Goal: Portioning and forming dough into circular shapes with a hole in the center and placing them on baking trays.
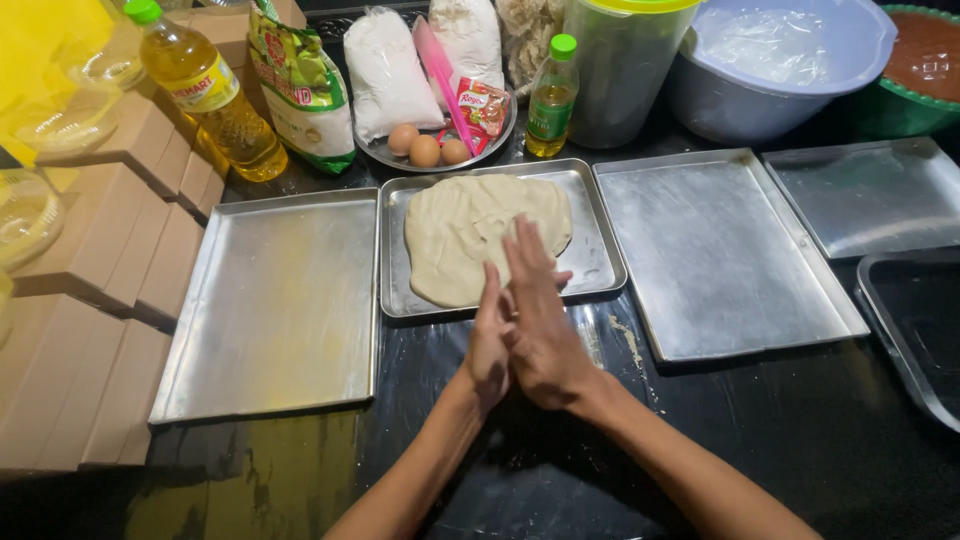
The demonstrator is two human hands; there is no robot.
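Observation:
My left hand and my right hand are pressed palm to palm over the dark table, just in front of a small metal tray. A flat slab of pale dough lies in that tray. My right fingertips overlap the dough's near edge in view. Neither hand holds anything, and the fingers are straight and close together.
An empty metal tray lies left, another right, a third far right, a dark pan beside it. Behind: oil bottles, flour bags, three eggs, a bowl, stacked boxes.

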